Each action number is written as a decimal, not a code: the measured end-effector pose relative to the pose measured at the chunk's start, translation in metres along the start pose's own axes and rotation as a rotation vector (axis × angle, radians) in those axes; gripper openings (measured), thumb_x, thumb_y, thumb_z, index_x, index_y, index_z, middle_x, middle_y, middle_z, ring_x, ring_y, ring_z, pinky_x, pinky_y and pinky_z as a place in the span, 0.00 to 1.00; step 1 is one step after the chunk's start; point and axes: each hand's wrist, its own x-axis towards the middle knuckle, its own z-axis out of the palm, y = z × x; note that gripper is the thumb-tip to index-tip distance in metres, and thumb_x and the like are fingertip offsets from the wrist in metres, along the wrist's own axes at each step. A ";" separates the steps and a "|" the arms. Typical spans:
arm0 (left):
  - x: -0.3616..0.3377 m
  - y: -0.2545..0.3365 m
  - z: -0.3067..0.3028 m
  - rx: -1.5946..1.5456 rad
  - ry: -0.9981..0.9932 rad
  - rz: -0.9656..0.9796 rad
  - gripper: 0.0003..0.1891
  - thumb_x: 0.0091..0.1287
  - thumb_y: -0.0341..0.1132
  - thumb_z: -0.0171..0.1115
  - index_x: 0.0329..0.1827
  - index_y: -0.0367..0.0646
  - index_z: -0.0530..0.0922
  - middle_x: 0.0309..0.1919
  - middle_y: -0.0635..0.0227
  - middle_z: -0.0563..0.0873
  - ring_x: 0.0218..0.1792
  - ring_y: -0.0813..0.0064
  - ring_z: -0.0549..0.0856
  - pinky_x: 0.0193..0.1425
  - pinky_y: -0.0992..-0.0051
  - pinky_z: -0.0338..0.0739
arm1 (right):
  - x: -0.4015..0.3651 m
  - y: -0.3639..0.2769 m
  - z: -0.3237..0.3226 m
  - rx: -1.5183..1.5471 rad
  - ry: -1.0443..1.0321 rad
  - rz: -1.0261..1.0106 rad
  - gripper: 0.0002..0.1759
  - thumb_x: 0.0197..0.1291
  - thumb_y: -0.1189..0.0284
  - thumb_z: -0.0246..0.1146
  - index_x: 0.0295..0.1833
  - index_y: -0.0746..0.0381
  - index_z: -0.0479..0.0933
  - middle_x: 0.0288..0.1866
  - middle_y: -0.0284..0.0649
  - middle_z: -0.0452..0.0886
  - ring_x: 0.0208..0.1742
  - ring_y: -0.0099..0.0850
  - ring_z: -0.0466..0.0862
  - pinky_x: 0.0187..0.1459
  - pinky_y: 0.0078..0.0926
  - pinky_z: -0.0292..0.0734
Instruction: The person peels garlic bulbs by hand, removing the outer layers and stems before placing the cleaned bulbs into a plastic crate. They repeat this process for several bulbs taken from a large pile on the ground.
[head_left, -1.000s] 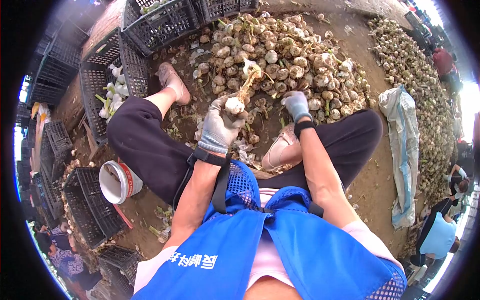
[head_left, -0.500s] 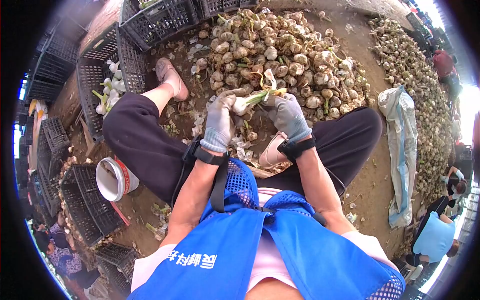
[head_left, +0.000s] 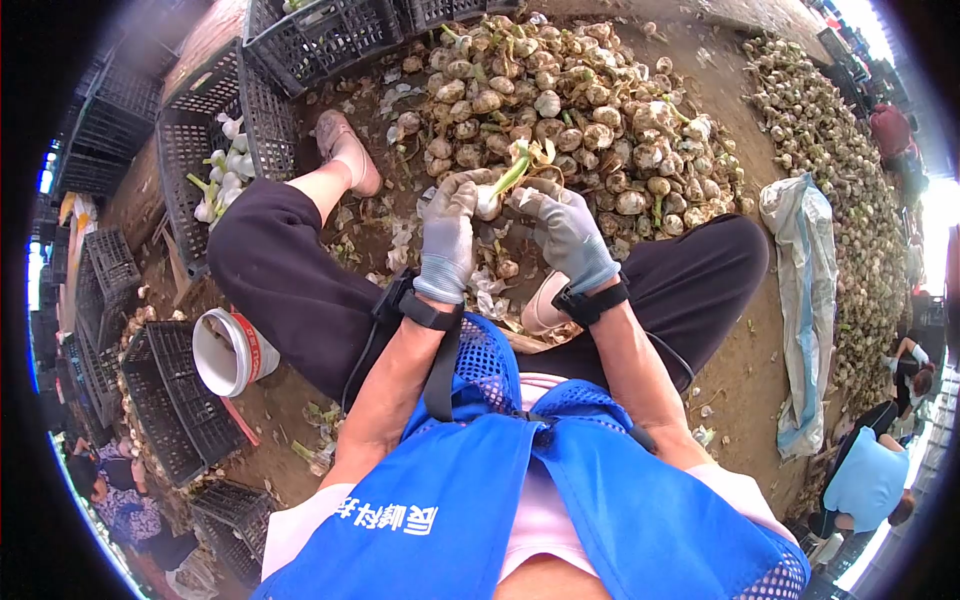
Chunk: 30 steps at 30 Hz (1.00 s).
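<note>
A garlic bulb (head_left: 487, 206), white with its green stem (head_left: 514, 172) pointing up and to the right, is gripped in the gloved fingers of my left hand (head_left: 449, 232). Dry, brownish husk hangs at the top of the stem. From the other side, my right hand (head_left: 566, 234), also in a grey glove, is closed with thumb and fingertips pinched against the bulb near the base of its stem. Exactly what those fingertips grasp is partly hidden. Just beyond both hands lies a big heap of unpeeled garlic (head_left: 590, 130).
Left of my leg, a black crate (head_left: 185, 150) holds cleaned white garlic. A white bucket (head_left: 222, 355) stands beside another black crate (head_left: 180, 400). On the right lie a plastic sack (head_left: 800, 300) and a longer garlic pile (head_left: 850, 200). Co-workers (head_left: 868, 480) sit at the edges.
The garlic's stem has swung from pointing right to pointing more upward. My right hand's fingertips have shifted left, from the stem and leaves toward the bulb.
</note>
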 end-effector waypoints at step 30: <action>0.000 -0.004 0.004 0.392 -0.015 0.227 0.13 0.71 0.32 0.46 0.47 0.35 0.76 0.37 0.67 0.82 0.37 0.81 0.79 0.44 0.81 0.74 | 0.014 0.015 0.001 -0.137 0.084 -0.188 0.14 0.48 0.84 0.61 0.44 0.71 0.76 0.38 0.37 0.81 0.34 0.22 0.79 0.38 0.16 0.74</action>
